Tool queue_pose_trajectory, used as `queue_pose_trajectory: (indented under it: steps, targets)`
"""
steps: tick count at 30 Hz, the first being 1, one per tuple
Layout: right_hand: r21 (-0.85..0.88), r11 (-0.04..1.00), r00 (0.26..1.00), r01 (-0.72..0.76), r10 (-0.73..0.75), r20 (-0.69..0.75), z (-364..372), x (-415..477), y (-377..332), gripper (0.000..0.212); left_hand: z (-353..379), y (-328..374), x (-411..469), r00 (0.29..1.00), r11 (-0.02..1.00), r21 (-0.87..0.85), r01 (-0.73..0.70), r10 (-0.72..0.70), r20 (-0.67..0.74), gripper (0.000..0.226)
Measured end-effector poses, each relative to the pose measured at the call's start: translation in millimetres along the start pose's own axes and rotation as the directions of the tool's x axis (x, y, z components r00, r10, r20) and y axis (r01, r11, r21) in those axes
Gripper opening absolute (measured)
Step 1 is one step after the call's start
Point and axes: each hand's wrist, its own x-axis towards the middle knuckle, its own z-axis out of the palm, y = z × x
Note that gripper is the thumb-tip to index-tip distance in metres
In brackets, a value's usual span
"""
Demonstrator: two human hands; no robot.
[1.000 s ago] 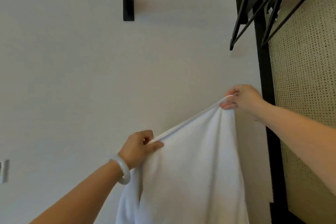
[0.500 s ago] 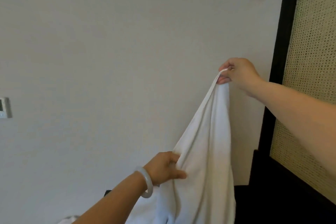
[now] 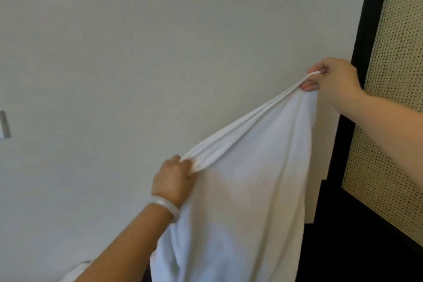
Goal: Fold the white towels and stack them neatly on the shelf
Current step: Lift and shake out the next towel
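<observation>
White towel (image 3: 247, 190) hangs between left grip (image 3: 172, 181) and higher right grip (image 3: 332, 78).

white towel (image 3: 247, 190) – unfolded, hanging, top edge bunched

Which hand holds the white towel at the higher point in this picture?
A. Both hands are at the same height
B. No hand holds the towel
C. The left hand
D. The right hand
D: the right hand pinches the white towel well above the left hand, which grips its bunched edge.
</observation>
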Motion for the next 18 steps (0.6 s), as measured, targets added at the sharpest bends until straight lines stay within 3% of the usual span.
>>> queue_pose_trajectory:
  steps: [1, 2, 5, 7, 8, 10, 14, 16, 18]
  targets:
    - [0.000, 1.000, 1.000, -0.002, 0.002, -0.006, 0, -2, 4, 0.012, -4, -10, 3, 0.999, 1.000, -0.001, -0.017, 0.017, -0.047, 0.021]
    - [0.006, 1.000, 1.000, -0.015, 0.015, -0.001, 0, -5, 8, 0.012, -8, -16, 2, 0.999, 0.999, -0.011, -0.048, 0.048, 0.001, 0.023]
    - [0.063, 0.996, 0.997, -0.071, 0.068, 0.042, 10, -17, 22, 0.015, 5, -20, -24, 0.914, 0.987, -0.101, -0.125, 0.154, 0.375, 0.025]
    - [0.046, 0.996, 0.995, -0.078, 0.074, 0.068, 18, -24, 32, 0.024, 19, -20, -45, 0.862, 0.971, -0.203, -0.128, 0.210, 0.462, 0.018]
    - [0.036, 0.996, 0.994, -0.080, 0.077, 0.076, 20, -27, 38, 0.026, 24, -19, -55, 0.857, 0.960, -0.269, -0.077, 0.202, 0.474, 0.011]
    - [0.027, 0.995, 0.993, -0.091, 0.089, 0.076, 23, -31, 46, 0.024, 31, -15, -71, 0.838, 0.907, -0.410, 0.101, 0.145, 0.526, 0.021]
    - [0.030, 0.994, 0.994, -0.102, 0.100, 0.049, 21, -36, 54, 0.013, 36, -3, -93, 0.787, 0.625, -0.686, 0.373, 0.178, 0.590, 0.021]
    - [0.036, 0.994, 0.994, -0.102, 0.100, 0.051, 17, -37, 55, 0.011, 36, 3, -96, 0.782, 0.488, -0.728, 0.481, 0.137, 0.608, 0.036]
    - [0.020, 0.995, 0.994, -0.097, 0.096, 0.054, 11, -36, 54, 0.010, 34, 6, -94, 0.790, 0.457, -0.725, 0.515, 0.074, 0.608, 0.045]
